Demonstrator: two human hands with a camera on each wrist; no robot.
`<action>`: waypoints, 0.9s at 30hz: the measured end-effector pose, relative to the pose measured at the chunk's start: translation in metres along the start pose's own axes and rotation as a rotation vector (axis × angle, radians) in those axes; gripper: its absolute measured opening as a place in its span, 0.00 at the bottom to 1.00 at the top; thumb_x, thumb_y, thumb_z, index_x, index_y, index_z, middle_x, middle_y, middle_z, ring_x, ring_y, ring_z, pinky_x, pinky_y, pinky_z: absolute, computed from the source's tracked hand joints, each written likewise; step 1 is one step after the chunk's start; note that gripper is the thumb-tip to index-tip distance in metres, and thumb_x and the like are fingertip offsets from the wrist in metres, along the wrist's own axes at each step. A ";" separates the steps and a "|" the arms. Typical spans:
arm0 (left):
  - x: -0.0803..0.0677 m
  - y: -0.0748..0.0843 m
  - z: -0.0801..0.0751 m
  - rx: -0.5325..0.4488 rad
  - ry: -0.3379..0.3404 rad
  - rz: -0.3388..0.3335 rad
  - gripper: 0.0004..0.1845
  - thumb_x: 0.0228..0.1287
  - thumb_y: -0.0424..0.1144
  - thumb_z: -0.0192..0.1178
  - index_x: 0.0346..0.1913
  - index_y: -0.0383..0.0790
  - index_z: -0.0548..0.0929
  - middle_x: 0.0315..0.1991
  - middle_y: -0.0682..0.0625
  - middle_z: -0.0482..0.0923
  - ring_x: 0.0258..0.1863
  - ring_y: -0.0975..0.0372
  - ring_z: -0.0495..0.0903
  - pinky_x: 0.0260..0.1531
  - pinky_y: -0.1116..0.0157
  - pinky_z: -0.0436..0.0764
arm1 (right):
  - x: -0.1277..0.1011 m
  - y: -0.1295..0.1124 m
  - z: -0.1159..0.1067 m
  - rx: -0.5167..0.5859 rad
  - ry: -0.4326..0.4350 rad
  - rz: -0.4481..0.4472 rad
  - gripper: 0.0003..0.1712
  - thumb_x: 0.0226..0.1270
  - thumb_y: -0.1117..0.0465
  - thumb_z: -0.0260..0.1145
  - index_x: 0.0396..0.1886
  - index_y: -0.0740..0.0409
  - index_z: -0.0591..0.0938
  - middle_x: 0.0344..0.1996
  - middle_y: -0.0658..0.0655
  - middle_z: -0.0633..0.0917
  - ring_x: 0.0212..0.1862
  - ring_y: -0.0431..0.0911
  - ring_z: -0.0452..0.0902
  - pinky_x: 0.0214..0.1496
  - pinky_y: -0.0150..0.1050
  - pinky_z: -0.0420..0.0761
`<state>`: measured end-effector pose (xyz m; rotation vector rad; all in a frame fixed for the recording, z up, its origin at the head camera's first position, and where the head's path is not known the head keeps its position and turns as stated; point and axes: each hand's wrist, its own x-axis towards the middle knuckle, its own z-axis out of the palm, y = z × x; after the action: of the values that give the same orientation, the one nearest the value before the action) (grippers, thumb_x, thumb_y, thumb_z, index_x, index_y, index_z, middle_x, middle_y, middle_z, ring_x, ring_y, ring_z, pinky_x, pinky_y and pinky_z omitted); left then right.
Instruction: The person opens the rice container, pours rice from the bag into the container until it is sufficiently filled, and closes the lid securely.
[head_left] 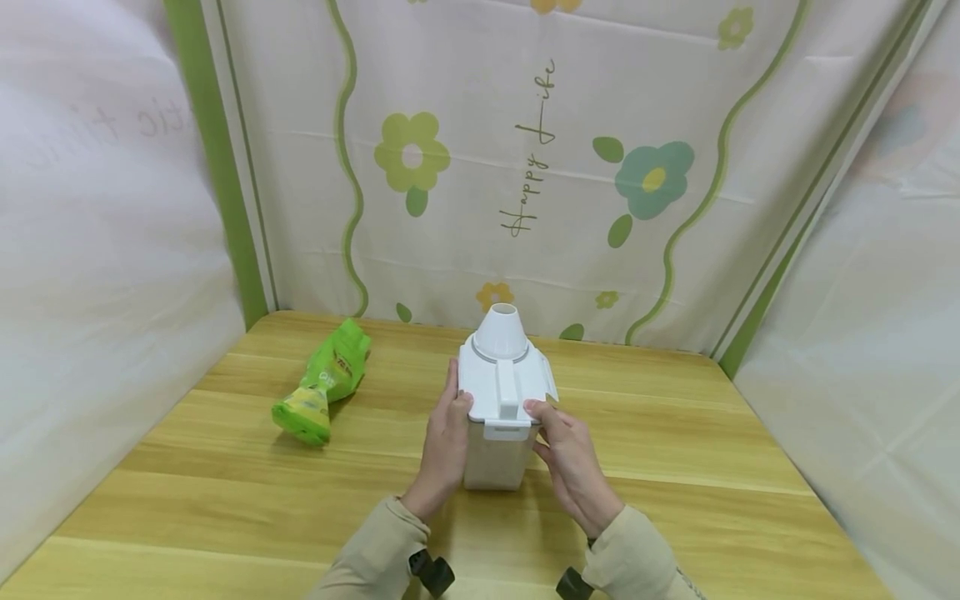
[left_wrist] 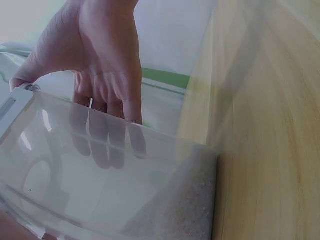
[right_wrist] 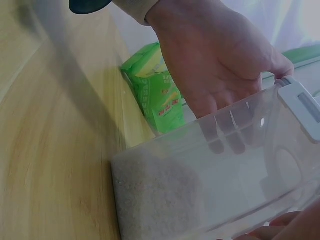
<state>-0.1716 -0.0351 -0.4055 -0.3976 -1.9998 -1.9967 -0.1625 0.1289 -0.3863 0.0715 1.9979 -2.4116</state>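
Observation:
A clear plastic container (head_left: 495,462) stands upright on the wooden table (head_left: 675,467), partly filled with pale grains (right_wrist: 155,200). It has a white lid (head_left: 504,385) with a front latch and a white cone-shaped spout (head_left: 501,332) on top. My left hand (head_left: 448,429) grips the container's left side, thumb on the lid's edge. In the right wrist view, the left hand (right_wrist: 220,60) has its fingers pressed on the far wall. My right hand (head_left: 564,450) holds the right side with its thumb on the lid near the latch. The left wrist view shows the right hand's fingers (left_wrist: 107,105) behind the clear wall.
A crumpled green bag (head_left: 324,383) lies on the table left of the container, a hand's width from my left hand, and the bag (right_wrist: 157,92) also shows in the right wrist view. Flowered cloth walls (head_left: 525,167) close in the table at the back and both sides.

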 end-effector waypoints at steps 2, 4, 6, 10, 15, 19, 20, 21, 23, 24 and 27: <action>0.000 0.001 0.000 0.004 0.002 -0.001 0.31 0.79 0.44 0.36 0.78 0.38 0.46 0.77 0.54 0.41 0.74 0.63 0.43 0.72 0.61 0.46 | 0.000 0.000 0.000 0.005 -0.001 -0.001 0.16 0.62 0.56 0.65 0.31 0.68 0.85 0.54 0.62 0.79 0.58 0.50 0.73 0.61 0.49 0.72; 0.000 0.001 0.000 0.009 0.002 0.001 0.31 0.79 0.44 0.36 0.78 0.38 0.46 0.77 0.53 0.41 0.74 0.63 0.43 0.72 0.60 0.47 | 0.000 0.000 0.000 0.007 -0.002 -0.004 0.16 0.63 0.56 0.65 0.30 0.68 0.85 0.54 0.62 0.79 0.57 0.50 0.74 0.61 0.49 0.72; 0.000 0.002 0.000 0.017 0.002 -0.007 0.30 0.79 0.44 0.36 0.78 0.39 0.46 0.77 0.55 0.42 0.74 0.64 0.44 0.72 0.61 0.47 | 0.000 0.000 0.000 0.002 -0.003 -0.003 0.16 0.63 0.56 0.65 0.30 0.68 0.85 0.54 0.62 0.79 0.57 0.50 0.74 0.61 0.49 0.72; 0.000 0.001 0.000 0.032 0.003 -0.011 0.30 0.79 0.44 0.35 0.78 0.39 0.47 0.77 0.55 0.42 0.74 0.64 0.44 0.72 0.60 0.47 | 0.000 0.000 0.000 0.000 -0.003 -0.001 0.16 0.63 0.56 0.65 0.30 0.68 0.85 0.54 0.62 0.78 0.57 0.50 0.73 0.61 0.50 0.72; 0.000 0.000 0.000 0.033 0.010 -0.012 0.31 0.78 0.45 0.35 0.78 0.38 0.47 0.77 0.53 0.43 0.74 0.62 0.44 0.72 0.59 0.47 | -0.001 0.000 0.000 0.000 -0.012 0.005 0.16 0.63 0.56 0.65 0.32 0.69 0.85 0.57 0.62 0.77 0.59 0.51 0.72 0.63 0.50 0.70; 0.000 0.001 0.000 0.024 0.015 -0.016 0.31 0.78 0.44 0.35 0.78 0.38 0.47 0.77 0.53 0.43 0.74 0.62 0.44 0.72 0.58 0.47 | -0.001 -0.002 0.000 -0.006 -0.019 0.009 0.18 0.63 0.56 0.65 0.35 0.70 0.84 0.59 0.62 0.76 0.60 0.51 0.72 0.64 0.50 0.70; 0.000 0.001 0.000 0.024 0.017 -0.020 0.31 0.78 0.44 0.35 0.78 0.39 0.47 0.77 0.54 0.43 0.74 0.62 0.44 0.72 0.58 0.47 | -0.001 -0.002 0.000 -0.005 -0.022 0.009 0.18 0.63 0.56 0.65 0.36 0.71 0.84 0.59 0.62 0.75 0.60 0.51 0.72 0.64 0.50 0.69; 0.000 0.001 0.000 0.023 0.018 -0.019 0.31 0.78 0.44 0.35 0.78 0.39 0.47 0.77 0.53 0.43 0.74 0.62 0.45 0.72 0.58 0.47 | -0.001 -0.002 0.000 -0.004 -0.023 0.009 0.19 0.63 0.56 0.65 0.36 0.71 0.84 0.59 0.62 0.75 0.60 0.51 0.72 0.64 0.50 0.69; 0.000 0.002 0.000 0.019 0.019 -0.031 0.31 0.78 0.44 0.35 0.78 0.40 0.47 0.77 0.54 0.43 0.74 0.62 0.45 0.72 0.58 0.47 | -0.001 -0.002 0.000 -0.005 -0.025 0.010 0.18 0.63 0.56 0.64 0.37 0.71 0.84 0.59 0.62 0.75 0.60 0.51 0.71 0.64 0.50 0.69; 0.000 0.002 0.001 0.015 0.016 -0.036 0.31 0.78 0.44 0.35 0.78 0.40 0.47 0.77 0.54 0.43 0.74 0.62 0.45 0.72 0.58 0.47 | -0.001 -0.003 0.001 -0.006 -0.024 0.011 0.18 0.63 0.56 0.64 0.37 0.71 0.84 0.60 0.62 0.75 0.60 0.51 0.71 0.64 0.50 0.69; 0.000 0.002 0.001 -0.001 0.000 -0.045 0.31 0.78 0.44 0.35 0.78 0.38 0.47 0.77 0.52 0.44 0.74 0.61 0.45 0.72 0.57 0.47 | -0.001 -0.004 0.001 -0.007 -0.026 0.012 0.18 0.63 0.57 0.63 0.36 0.71 0.84 0.60 0.62 0.74 0.60 0.51 0.71 0.64 0.49 0.69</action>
<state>-0.1709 -0.0339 -0.4041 -0.3560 -2.0257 -2.0240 -0.1619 0.1287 -0.3825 0.0522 1.9898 -2.3855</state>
